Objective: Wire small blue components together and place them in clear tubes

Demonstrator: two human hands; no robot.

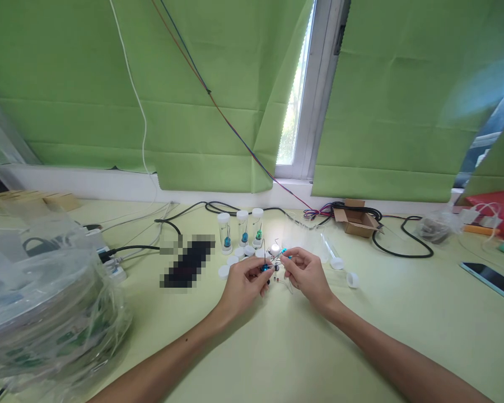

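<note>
My left hand (244, 282) is closed in a pinch on a small blue piece (265, 268) with a thin dark wire standing up from it. Close beside it, my right hand (304, 274) pinches another small blue piece (284, 253), partly hidden by the fingers. Thin metal wires cross between the two hands; whether they join the pieces I cannot tell. Several tiny loose parts (277, 279) lie on the table under the fingers. Behind the hands stand three clear capped tubes, the left one (224, 230) and middle one (242, 226) holding blue pieces with bent wires, the right one (257, 226) a greenish piece.
Several white caps (224, 272) lie around my left hand. To the right are an open clear tube (330, 249), a white cap (352, 280), a small cardboard box (358, 221) and a phone (493, 281). A plastic-wrapped spool (46, 319) fills the left; black cable (415, 256) runs behind.
</note>
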